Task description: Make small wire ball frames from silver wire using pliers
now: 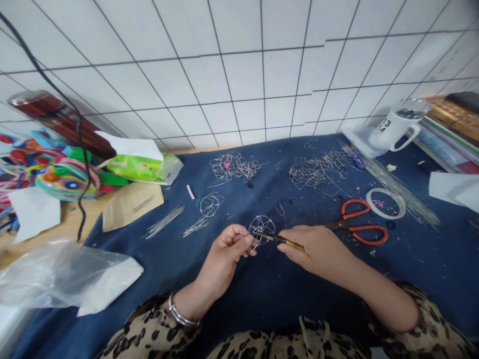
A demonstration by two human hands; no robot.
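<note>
My left hand (227, 247) is pinched on a small round wire form (261, 227) held just above the blue cloth (262, 294). My right hand (314, 247) is closed around a thin tool with a yellow handle (281, 240), whose dark tip reaches into the wire form. The two hands meet over the middle of the cloth. A silver bangle sits on my left wrist.
Orange-handled scissors (357, 223) lie just right of my right hand. Wire tangles (234, 167), loose wire pieces (318, 169), a bundle of straight wires (164, 222), a tape ring (385, 203), a white mug (398, 124), a tissue pack (144, 167) and a plastic bag (63, 274) surround the hands.
</note>
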